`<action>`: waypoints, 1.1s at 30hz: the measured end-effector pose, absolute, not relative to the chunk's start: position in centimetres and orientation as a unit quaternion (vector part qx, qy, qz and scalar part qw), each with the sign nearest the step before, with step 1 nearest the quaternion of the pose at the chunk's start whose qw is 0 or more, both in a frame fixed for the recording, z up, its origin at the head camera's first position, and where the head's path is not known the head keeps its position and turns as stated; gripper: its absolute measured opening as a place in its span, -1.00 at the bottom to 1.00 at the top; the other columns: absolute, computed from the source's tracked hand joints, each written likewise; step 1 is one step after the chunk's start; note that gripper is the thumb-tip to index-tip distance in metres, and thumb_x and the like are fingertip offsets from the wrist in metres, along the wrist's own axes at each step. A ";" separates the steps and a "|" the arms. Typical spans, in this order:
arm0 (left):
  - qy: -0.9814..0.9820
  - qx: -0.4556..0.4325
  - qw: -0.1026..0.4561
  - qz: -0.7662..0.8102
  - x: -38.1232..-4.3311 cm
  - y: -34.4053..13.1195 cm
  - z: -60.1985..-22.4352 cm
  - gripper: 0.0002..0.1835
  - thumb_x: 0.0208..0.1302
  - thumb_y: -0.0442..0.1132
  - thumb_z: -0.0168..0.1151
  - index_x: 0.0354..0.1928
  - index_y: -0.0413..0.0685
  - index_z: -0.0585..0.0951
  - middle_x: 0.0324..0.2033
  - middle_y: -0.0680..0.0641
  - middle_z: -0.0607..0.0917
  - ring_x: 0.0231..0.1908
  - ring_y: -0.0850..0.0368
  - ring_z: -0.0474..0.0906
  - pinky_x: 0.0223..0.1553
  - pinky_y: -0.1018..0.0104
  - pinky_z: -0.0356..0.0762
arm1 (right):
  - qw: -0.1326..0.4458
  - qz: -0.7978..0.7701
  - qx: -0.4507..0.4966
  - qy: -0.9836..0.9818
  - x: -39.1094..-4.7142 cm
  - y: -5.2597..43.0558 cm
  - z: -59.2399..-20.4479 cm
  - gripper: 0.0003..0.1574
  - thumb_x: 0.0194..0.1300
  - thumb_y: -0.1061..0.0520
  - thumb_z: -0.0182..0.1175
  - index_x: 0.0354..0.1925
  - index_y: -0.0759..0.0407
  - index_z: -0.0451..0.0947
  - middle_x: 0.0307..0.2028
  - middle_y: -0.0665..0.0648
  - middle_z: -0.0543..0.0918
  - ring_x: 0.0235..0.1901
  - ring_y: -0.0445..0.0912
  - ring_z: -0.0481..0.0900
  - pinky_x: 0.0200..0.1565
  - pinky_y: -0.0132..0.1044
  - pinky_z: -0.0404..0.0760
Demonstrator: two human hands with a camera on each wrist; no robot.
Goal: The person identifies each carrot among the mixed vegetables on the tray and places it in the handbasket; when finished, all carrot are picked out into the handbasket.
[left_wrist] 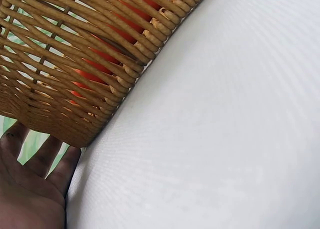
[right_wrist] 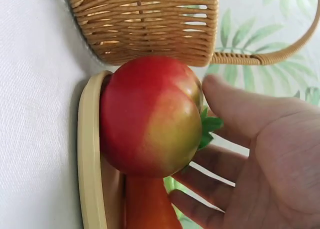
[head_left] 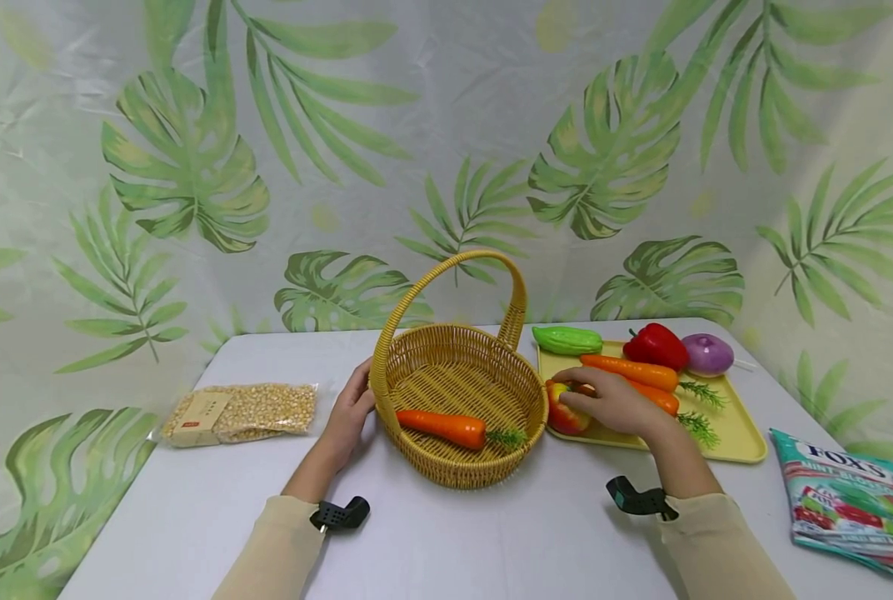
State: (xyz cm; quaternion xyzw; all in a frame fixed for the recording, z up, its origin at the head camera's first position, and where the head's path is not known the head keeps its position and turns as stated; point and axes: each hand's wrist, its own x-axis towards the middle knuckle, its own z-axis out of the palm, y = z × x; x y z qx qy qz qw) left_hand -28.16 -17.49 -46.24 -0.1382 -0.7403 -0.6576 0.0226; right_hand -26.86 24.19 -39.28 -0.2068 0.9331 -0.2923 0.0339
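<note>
A round wicker basket (head_left: 454, 477) with a tall arched handle stands on the table, with an orange carrot (head_left: 446, 427) inside. My left hand (head_left: 351, 410) rests against its left outer wall, and the left wrist view has straight fingers (left_wrist: 42, 161) reaching behind the weave. My right hand (head_left: 617, 406) is over a red and yellow-green tomato (right_wrist: 150, 116) at the left edge of a yellow tray (head_left: 731, 450). In the right wrist view the thumb is right at the tomato's edge beside its green leaves, and the spread fingers pass partly hidden behind it.
On the tray lie two more carrots (head_left: 634, 371), a green gourd (head_left: 566, 339), a red bell pepper (head_left: 656, 346) and a purple onion-like vegetable (head_left: 707, 354). A bag of corn kernels (head_left: 266, 411) lies left of the basket. A teal candy bag (head_left: 851, 508) is at the right edge.
</note>
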 end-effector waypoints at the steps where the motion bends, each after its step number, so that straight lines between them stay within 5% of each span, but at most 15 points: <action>1: -0.740 -0.138 0.022 -0.658 -28.2 -17.5 -46.3 -0.45 0.50 -0.17 -0.08 0.49 0.28 0.24 0.49 0.06 0.29 0.46 0.09 0.18 0.36 -0.05 0.27 | 0.030 -0.290 -0.206 0.934 -26.9 24.3 -39.3 -0.48 0.45 -0.07 0.16 0.25 0.12 0.53 0.15 0.20 0.64 0.17 0.20 0.55 0.18 0.21 0.52; 12: -0.738 -0.139 0.022 -0.660 -27.9 -17.5 -46.1 -0.46 0.50 -0.15 -0.08 0.48 0.31 0.25 0.49 0.07 0.29 0.46 0.10 0.17 0.38 -0.08 0.24 | 0.008 -0.279 -0.172 0.945 -27.1 25.6 -39.3 -0.51 0.58 0.00 -0.08 0.26 0.22 0.50 0.24 0.38 0.54 0.29 0.37 0.38 0.29 0.35 0.30; 20: -0.741 -0.140 0.025 -0.657 -27.9 -17.4 -46.1 -0.46 0.51 -0.15 -0.08 0.48 0.32 0.26 0.47 0.09 0.30 0.45 0.11 0.19 0.37 -0.06 0.26 | 0.014 -0.241 -0.191 0.951 -27.4 26.4 -39.7 -0.60 0.45 0.15 0.12 0.19 0.22 0.56 0.14 0.33 0.63 0.16 0.30 0.53 0.21 0.27 0.45; 33: -0.741 -0.140 0.024 -0.656 -28.0 -17.4 -46.1 -0.47 0.52 -0.16 -0.09 0.48 0.31 0.25 0.47 0.10 0.30 0.44 0.12 0.20 0.35 -0.04 0.28 | 0.038 -0.231 -0.190 0.953 -27.4 27.0 -40.1 -0.44 0.32 0.22 0.21 0.28 0.06 0.48 0.33 0.37 0.46 0.14 0.30 0.52 0.14 0.30 0.47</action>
